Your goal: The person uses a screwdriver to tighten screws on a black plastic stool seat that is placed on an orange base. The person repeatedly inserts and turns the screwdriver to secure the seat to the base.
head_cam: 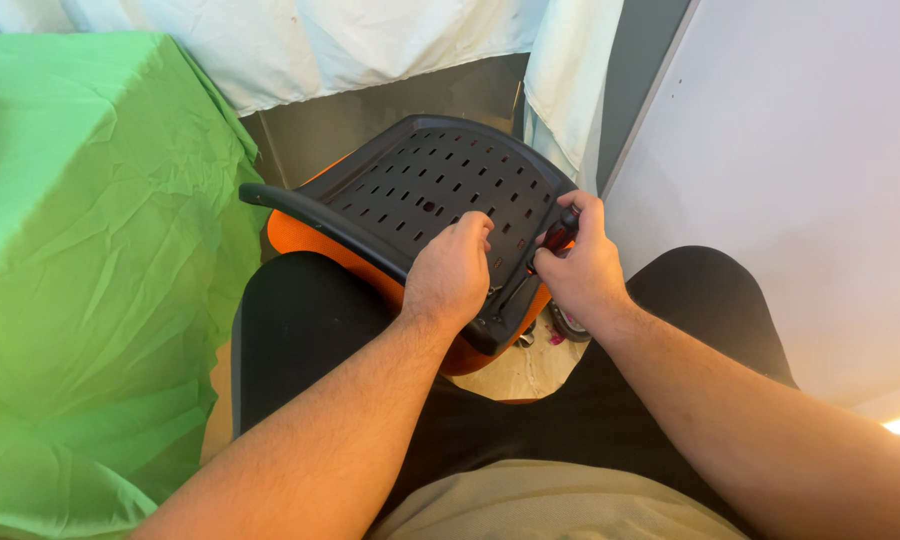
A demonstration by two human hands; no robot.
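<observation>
A black plastic chair seat pan (425,195), perforated with rows of small slots, is propped across the person's knees, its orange upholstered cushion (300,235) turned underneath. A curved black armrest (300,208) is seen along its near-left edge.

The left hand (450,275) is laid on the pan with fingers curled down, pressing near the lower right rim; whether anything small is pinched beneath them cannot be told. The right hand (582,268) is closed around a screwdriver (553,240) with a red-and-black handle, the shaft angled down toward the pan's edge by the left fingertips.

A slip is judged the main risk: if the tip is not seated squarely, it could skate off the smooth hard plastic and strike the left fingers held so near it. The pan, balanced on the knees only, could also tilt or slide under pressure.

A crumpled green cloth (80,230) is draped to the left, white sheeting (370,40) hangs behind, and a smooth white panel (800,170) stands to the right.
</observation>
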